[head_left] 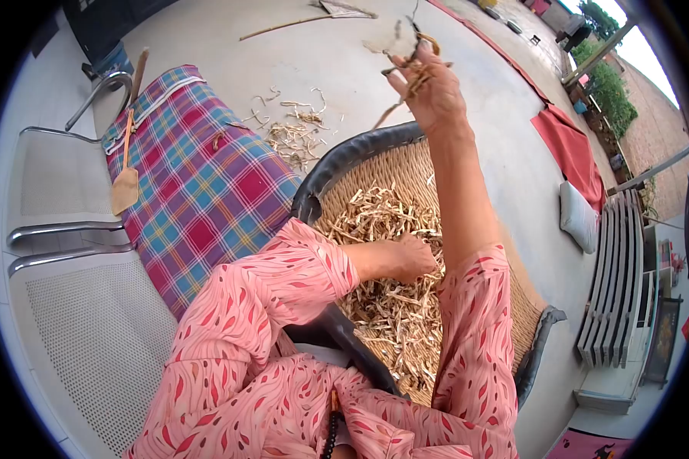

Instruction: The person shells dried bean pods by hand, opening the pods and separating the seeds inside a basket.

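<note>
A wide woven basket (pixel 379 172) with a black padded rim stands in front of me, filled with dry, pale, curled pods (pixel 394 329). Low over the pods, my left hand (pixel 413 258) is closed, fingers curled down; what it holds, if anything, is hidden. My right hand (pixel 430 90) is stretched out beyond the basket's far rim, above the floor, with its fingers around several dry, dark and brown stalk-like pieces (pixel 417 69). Some of these pieces stick out past the fingertips.
Loose dry pieces (pixel 295 138) lie on the floor (pixel 230 69) past the basket. A plaid cloth (pixel 199 176) with a wooden spatula (pixel 125 187) is at left, beside metal chairs (pixel 92 344). Folded slatted furniture (pixel 612 283), a pale cushion (pixel 578 216) and red cloth (pixel 566 149) are at right.
</note>
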A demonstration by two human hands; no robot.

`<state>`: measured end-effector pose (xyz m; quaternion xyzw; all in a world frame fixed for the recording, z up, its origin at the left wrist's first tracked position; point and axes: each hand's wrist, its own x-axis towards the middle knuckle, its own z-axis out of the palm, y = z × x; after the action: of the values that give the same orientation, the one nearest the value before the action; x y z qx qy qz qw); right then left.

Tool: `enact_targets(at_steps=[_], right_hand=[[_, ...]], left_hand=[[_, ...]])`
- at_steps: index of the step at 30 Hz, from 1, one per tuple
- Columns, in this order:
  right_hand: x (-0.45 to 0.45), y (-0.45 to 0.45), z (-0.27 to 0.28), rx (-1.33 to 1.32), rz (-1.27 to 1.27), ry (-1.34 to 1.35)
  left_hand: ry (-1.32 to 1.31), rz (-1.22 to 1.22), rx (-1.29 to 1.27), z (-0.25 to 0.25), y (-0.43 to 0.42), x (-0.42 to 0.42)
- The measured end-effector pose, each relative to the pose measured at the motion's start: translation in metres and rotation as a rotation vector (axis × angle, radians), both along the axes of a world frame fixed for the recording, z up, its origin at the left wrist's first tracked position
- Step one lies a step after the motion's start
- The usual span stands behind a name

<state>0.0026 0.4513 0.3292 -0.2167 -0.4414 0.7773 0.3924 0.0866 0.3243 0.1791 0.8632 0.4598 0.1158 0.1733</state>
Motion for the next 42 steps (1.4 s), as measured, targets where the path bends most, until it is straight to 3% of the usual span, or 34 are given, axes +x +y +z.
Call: enact_targets(at_steps=[1, 3, 4, 5, 7, 9, 11, 14, 16, 17, 18, 19, 21, 24, 28, 31, 33, 37, 42], right_hand=[[-0.011, 0.008, -0.012, 0.106, 0.087, -0.171], [-0.006, 0.000, -0.024, 0.416, -0.101, -0.537], [-0.001, -0.001, -0.032, 0.571, -0.193, -0.723], [0.010, 0.011, -0.043, 0.640, -0.123, -0.716], [0.039, -0.002, -0.042, 0.421, 0.021, -0.515], [0.076, -0.006, -0.059, 0.448, 0.006, -0.561], [0.113, -0.018, -0.074, 0.484, -0.067, -0.635], [0.167, -0.037, -0.105, 0.416, -0.184, -0.753], [0.191, -0.063, -0.120, 0.494, -0.178, -0.951], [0.197, -0.076, -0.125, 0.700, -0.083, -1.114], [0.204, -0.084, -0.142, 0.907, 0.030, -1.039], [0.205, -0.098, -0.145, 1.086, 0.095, -1.245], [0.200, -0.112, -0.146, 1.238, 0.263, -1.406], [0.205, -0.110, -0.153, 1.276, 0.133, -1.271], [0.219, -0.098, -0.129, 0.396, 0.078, -0.900], [0.233, -0.096, -0.117, 0.013, 0.060, -0.613], [0.240, -0.096, -0.118, -0.115, 0.100, -0.467], [0.240, -0.097, -0.119, -0.237, 0.147, -0.315], [0.238, -0.098, -0.121, -0.212, 0.134, -0.292]], left_hand=[[0.049, -0.015, -0.073, -0.004, 0.004, 0.000], [0.134, -0.042, -0.224, 0.018, 0.003, -0.008], [0.057, -0.018, -0.107, 0.007, 0.002, -0.008], [0.112, -0.001, -0.121, 0.007, 0.003, -0.007], [0.215, -0.007, -0.158, 0.016, 0.007, -0.002], [0.233, 0.081, -0.347, 0.054, 0.004, -0.008], [0.079, 0.146, 0.006, 0.048, 0.005, -0.026], [0.165, 0.383, -0.033, 0.072, 0.017, -0.060], [0.125, 0.480, 0.002, 0.065, 0.023, -0.077], [0.081, 0.495, 0.051, 0.059, 0.023, -0.085], [0.039, 0.508, 0.100, 0.056, 0.022, -0.087], [0.033, 0.500, 0.087, 0.056, 0.022, -0.084], [0.018, 0.481, 0.061, 0.055, 0.020, -0.076], [-0.076, 0.392, 0.090, 0.048, 0.014, -0.069], [-0.211, 0.316, -0.101, 0.052, 0.020, -0.062], [-0.494, 0.191, -0.371, 0.059, 0.024, -0.058], [-0.754, 0.168, -0.544, 0.057, 0.022, -0.052], [-0.840, 0.196, -0.622, 0.052, 0.025, -0.047], [-0.934, 0.434, -0.654, 0.061, 0.021, -0.044]])
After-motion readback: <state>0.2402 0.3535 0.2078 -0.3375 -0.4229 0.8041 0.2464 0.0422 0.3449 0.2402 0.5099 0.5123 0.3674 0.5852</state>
